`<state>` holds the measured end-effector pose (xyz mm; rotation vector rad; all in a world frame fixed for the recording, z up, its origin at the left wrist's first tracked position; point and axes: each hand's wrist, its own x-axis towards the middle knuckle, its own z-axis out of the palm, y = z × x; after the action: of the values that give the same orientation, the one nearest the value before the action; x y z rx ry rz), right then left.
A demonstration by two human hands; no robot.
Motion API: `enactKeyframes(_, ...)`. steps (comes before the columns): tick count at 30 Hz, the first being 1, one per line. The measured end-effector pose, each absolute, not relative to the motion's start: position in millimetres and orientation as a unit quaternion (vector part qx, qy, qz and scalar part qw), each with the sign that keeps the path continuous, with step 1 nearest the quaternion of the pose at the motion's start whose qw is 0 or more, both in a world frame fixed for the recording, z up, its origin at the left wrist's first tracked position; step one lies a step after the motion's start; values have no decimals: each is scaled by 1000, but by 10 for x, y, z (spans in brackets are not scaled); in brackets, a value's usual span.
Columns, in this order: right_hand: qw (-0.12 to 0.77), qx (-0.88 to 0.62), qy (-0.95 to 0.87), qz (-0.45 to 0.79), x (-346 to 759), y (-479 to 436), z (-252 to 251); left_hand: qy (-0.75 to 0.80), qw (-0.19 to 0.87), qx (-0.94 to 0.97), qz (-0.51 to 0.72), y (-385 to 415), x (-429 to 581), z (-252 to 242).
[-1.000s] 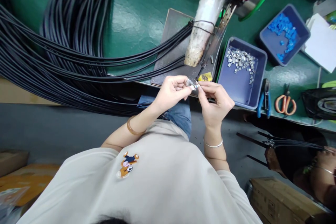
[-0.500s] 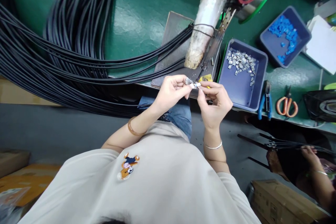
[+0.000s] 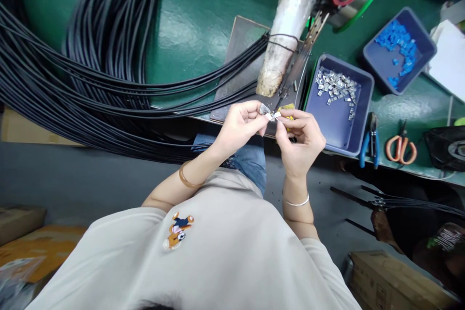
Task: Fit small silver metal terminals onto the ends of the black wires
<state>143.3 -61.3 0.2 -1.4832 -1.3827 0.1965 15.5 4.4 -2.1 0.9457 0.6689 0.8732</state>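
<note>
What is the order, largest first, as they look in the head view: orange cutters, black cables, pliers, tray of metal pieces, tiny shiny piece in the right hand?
1. Black cables
2. Tray of metal pieces
3. Pliers and orange cutters: too alike to rank
4. Tiny shiny piece in the right hand

A green bench (image 3: pixel 196 24) carries cables (image 3: pixel 112 19), bins (image 3: pixel 329 123), pliers (image 3: pixel 373 128).

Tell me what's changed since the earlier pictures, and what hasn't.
A co-worker's hand, seen earlier by the dark wires at the right edge, is out of view. On the right hand, the thumb seems to have eased slightly away from the small metal pieces; whether it let go is unclear. The left hand stays pinched on them. The metal-parts tray, blue-handled pliers and orange-handled snips stayed put.
</note>
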Motion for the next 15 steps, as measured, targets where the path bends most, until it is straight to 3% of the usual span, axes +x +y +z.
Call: enactKeyframes(15, 550, -613, -548, 145, 1440, -595, 17, 291, 756, 431, 397, 47, 163, -44)
